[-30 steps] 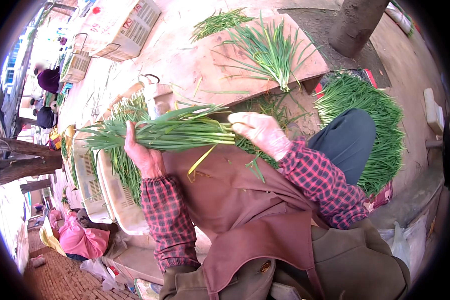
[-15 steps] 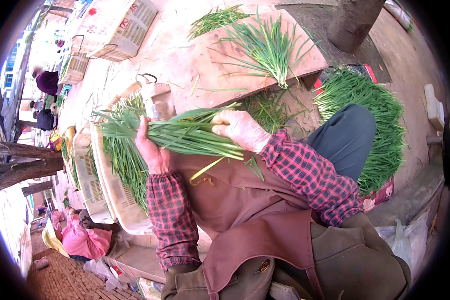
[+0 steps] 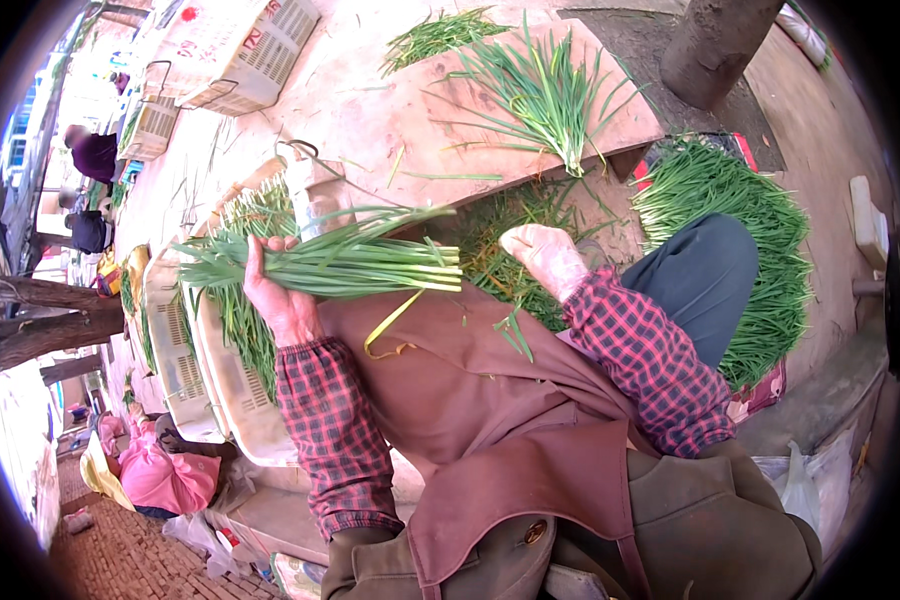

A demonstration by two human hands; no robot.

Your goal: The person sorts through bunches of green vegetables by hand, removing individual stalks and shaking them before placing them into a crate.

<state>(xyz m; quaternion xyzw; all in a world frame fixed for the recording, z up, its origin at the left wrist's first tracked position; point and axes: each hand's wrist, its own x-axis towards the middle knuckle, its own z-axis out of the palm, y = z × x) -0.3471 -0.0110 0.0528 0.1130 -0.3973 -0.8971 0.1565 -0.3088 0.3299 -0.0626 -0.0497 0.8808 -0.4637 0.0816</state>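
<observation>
My left hand (image 3: 280, 300) is closed round a bunch of garlic chives (image 3: 370, 262), held level above my brown apron (image 3: 440, 360). Its pale cut ends point right, the leaf tips left. A yellowed leaf (image 3: 390, 325) droops from the underside of the bunch. Clear of the bunch, to its right, is my right hand (image 3: 547, 258). The fingers of that hand are pressed together, and whether anything small is in them is hidden. Loose trimmings (image 3: 510, 245) lie on the ground beyond it.
A low board (image 3: 420, 120) ahead bears a spread bunch of chives (image 3: 555, 95). At right, by my knee, lies a large chive heap (image 3: 730, 220). Crates (image 3: 225, 350) with chives stand at left. A tree trunk (image 3: 715, 50) rises at the far right.
My right hand has let go of the stem end and moved right, away from the bunch. My left hand has shifted slightly left and up with the chives.
</observation>
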